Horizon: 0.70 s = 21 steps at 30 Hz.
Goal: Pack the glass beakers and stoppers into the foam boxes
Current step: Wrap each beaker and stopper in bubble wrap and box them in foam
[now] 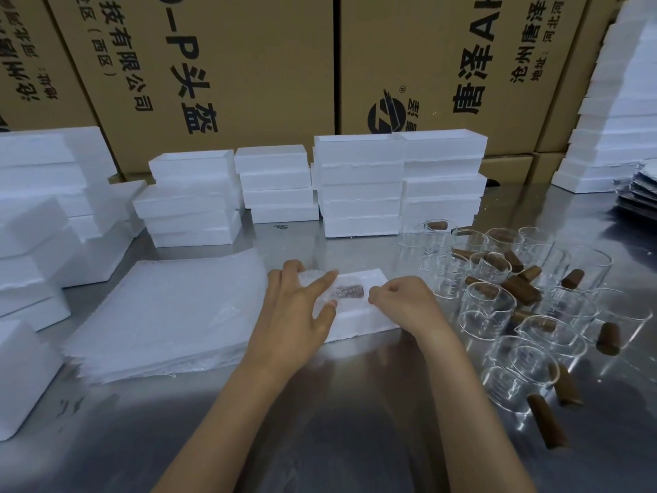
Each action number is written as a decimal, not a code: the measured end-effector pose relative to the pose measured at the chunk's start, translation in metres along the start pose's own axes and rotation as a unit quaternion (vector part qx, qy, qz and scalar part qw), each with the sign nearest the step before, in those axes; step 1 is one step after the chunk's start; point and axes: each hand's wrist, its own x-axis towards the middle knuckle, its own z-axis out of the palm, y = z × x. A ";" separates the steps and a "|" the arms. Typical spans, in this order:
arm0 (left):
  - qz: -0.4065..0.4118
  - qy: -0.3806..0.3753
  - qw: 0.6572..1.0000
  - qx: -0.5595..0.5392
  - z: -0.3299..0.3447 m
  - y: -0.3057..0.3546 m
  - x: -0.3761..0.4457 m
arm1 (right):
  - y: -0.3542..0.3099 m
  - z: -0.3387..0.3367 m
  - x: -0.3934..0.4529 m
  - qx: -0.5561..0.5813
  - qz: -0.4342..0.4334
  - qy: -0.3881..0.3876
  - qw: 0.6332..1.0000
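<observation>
Steel tabotop? No.

Steel tabletop [355,421], cartons [249,65] behind. Wrapped stopper [350,291] in centre foam box [369,320], between left hand [298,307] fingers [321,282], spread flat, and right hand [401,302], clenched pinching wrap.

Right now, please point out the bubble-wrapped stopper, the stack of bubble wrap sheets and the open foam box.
bubble-wrapped stopper [350,291], head view, its brown middle
stack of bubble wrap sheets [170,311], head view, top sheet
open foam box [359,323], head view, near rim
</observation>
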 end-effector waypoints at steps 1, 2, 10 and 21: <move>-0.001 -0.002 1.000 0.020 0.001 0.001 0.000 | -0.001 0.000 -0.001 -0.006 0.001 0.003 1.000; -0.004 -0.003 0.999 0.046 0.001 0.002 0.000 | -0.002 0.000 -0.002 -0.011 0.002 0.003 1.000; -0.039 -0.007 0.989 0.139 0.003 0.002 0.002 | -0.002 -0.002 -0.003 -0.041 0.003 -0.001 0.999; -0.024 -0.025 0.998 0.047 0.009 -0.009 0.001 | -0.006 0.002 -0.008 -0.069 -0.001 0.025 0.997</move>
